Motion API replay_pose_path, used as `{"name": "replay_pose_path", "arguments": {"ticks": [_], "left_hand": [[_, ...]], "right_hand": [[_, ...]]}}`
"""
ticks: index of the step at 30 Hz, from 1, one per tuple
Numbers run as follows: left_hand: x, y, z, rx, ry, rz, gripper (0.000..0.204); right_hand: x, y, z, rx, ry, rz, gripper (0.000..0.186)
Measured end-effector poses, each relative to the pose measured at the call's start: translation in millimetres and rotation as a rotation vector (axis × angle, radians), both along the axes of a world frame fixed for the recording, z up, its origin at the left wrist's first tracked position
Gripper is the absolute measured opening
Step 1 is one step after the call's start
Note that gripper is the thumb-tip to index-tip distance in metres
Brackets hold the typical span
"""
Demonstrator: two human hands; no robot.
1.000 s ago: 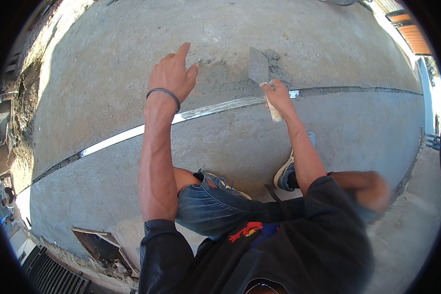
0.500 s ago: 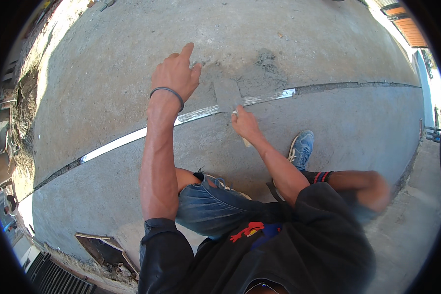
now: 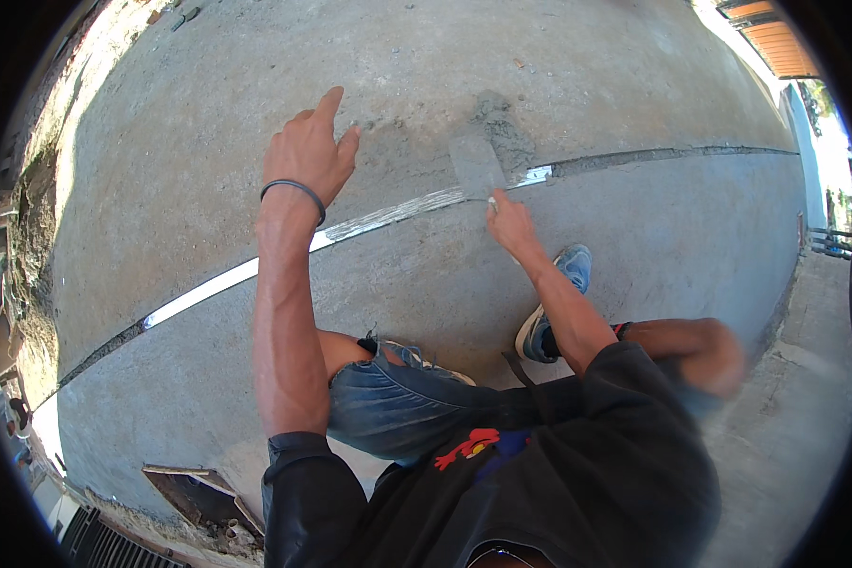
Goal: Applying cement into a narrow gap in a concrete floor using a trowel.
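My right hand (image 3: 509,222) grips the handle of a flat steel trowel (image 3: 475,163), whose blade lies across a bright metal strip (image 3: 202,290) in the concrete joint, near its right end. Grey mortar is smeared along part of the strip, and a patch of wet mortar (image 3: 511,137) lies on the surface beyond the blade. My left hand (image 3: 310,151) is open over the concrete above the strip, left of the trowel, forefinger stretched out and thumb apart, holding nothing. A dark band circles that wrist.
Concrete surfaces (image 3: 180,142) lie either side of the joint. My legs and shoe (image 3: 568,270) are below the strip. A framed opening (image 3: 194,497) and a metal grate (image 3: 114,544) are at bottom left, a rough, sunlit edge (image 3: 38,237) at left, orange panels (image 3: 767,43) at top right.
My right hand swept the trowel leftward and down onto the strip, then shifted a little to the right along it. My open left hand sits slightly further left in the picture.
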State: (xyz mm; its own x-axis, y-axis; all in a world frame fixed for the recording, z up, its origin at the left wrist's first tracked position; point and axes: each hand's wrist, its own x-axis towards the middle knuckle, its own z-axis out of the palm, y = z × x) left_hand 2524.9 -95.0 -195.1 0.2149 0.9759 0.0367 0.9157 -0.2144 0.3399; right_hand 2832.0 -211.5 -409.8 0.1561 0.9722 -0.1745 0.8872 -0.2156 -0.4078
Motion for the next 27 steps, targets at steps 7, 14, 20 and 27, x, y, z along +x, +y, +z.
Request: {"name": "replay_pose_path", "arguments": {"ticks": [7, 14, 20, 27], "left_hand": [[3.3, -3.2, 3.4, 0.09, -0.01, -0.03, 0.049], [-0.5, -4.8, 1.9, -0.022, 0.054, 0.03, 0.052], [0.7, 3.0, -3.7, 0.063, 0.018, -0.028, 0.051], [6.4, -1.4, -4.3, 0.085, 0.022, -0.063, 0.05]], "right_hand": [[58.0, 1.5, 20.7, -0.038, 0.017, -0.08, 0.034], [33.8, -0.9, 6.4, 0.053, 0.143, -0.119, 0.037], [-65.8, -17.5, 7.7, -0.091, 0.309, 0.056, 0.025], [-90.0, -10.3, 17.3, -0.051, 0.441, 0.209, 0.025]]}}
